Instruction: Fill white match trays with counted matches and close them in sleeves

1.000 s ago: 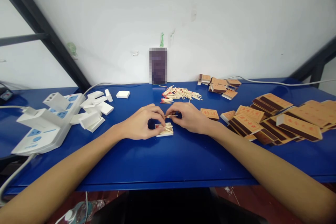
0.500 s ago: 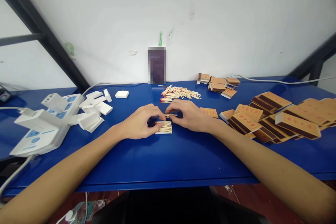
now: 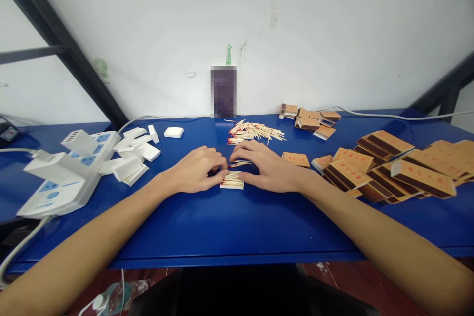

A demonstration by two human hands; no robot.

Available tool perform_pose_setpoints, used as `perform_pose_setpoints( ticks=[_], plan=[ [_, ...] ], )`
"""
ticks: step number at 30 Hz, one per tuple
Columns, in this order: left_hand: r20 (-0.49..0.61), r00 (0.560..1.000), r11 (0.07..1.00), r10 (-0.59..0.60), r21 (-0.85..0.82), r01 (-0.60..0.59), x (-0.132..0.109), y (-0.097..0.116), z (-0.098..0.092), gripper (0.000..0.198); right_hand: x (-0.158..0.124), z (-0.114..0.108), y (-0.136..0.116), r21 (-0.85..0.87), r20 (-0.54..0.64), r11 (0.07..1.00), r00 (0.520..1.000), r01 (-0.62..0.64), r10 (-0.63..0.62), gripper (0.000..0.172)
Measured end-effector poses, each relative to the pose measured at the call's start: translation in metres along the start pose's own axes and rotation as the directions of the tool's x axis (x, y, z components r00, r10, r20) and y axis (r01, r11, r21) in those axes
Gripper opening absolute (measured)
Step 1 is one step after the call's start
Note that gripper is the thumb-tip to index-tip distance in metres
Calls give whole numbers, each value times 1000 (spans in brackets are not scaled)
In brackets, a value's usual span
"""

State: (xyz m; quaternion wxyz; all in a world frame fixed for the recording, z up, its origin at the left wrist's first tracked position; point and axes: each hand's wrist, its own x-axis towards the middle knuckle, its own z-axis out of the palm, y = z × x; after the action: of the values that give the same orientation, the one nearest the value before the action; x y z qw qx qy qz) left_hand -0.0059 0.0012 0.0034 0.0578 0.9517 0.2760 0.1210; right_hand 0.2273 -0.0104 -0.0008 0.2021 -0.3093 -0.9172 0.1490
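A small white matchbox tray filled with matches lies on the blue table between my hands. My left hand is curled at its left end, thumb and forefinger close together at the tray's corner. My right hand is at the other end, thumb by the matches in the tray and forefinger apart from it, reaching over a few loose matches just behind the tray. Past my hands lies a heap of red-tipped matches. A flat orange matchbox sleeve lies right of my right hand.
White trays are piled on the left, beside a power strip with plugged-in chargers and cables. Orange matchbox sleeves are heaped on the right, with a smaller group at the back. A wall stands behind the table.
My right thumb and forefinger have parted from the matches they pinched, and its thumb has come down to the tray. Left forefinger has drawn back toward its thumb. Several matches lie behind the tray.
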Motion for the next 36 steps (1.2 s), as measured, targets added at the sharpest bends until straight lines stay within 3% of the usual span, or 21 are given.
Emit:
perform_pose_setpoints(
  ticks=[4, 10, 16, 22, 30, 36],
  plan=[
    [5, 1000, 1000, -17, 7, 17, 0, -1, 0, 30, 0, 0, -1, 7, 12, 1000, 1000, -11, 11, 27],
    [-14, 1000, 999, 15, -52, -15, -2, 3, -5, 24, 2, 7, 14, -46, -104, 997, 993, -62, 57, 31],
    [-26, 997, 993, 74, -86, -76, -3, 10, -8, 21, 6, 13, 22, -6, -126, 996, 989, -85, 84, 20],
    [-12, 997, 991, 76, -112, -77, -3, 9, -6, 25, 9, 15, 18, 60, -162, 995, 983, -81, 90, 21],
    [25, 999, 981, 22, -192, -16, -2, 8, -4, 17, 9, 7, 14, 156, -95, 972, 977, -174, 190, 16],
    [14, 1000, 967, -6, -255, 9, -2, 8, -5, 16, 9, 7, 14, 107, -78, 979, 980, -174, 183, 16]
  ],
)
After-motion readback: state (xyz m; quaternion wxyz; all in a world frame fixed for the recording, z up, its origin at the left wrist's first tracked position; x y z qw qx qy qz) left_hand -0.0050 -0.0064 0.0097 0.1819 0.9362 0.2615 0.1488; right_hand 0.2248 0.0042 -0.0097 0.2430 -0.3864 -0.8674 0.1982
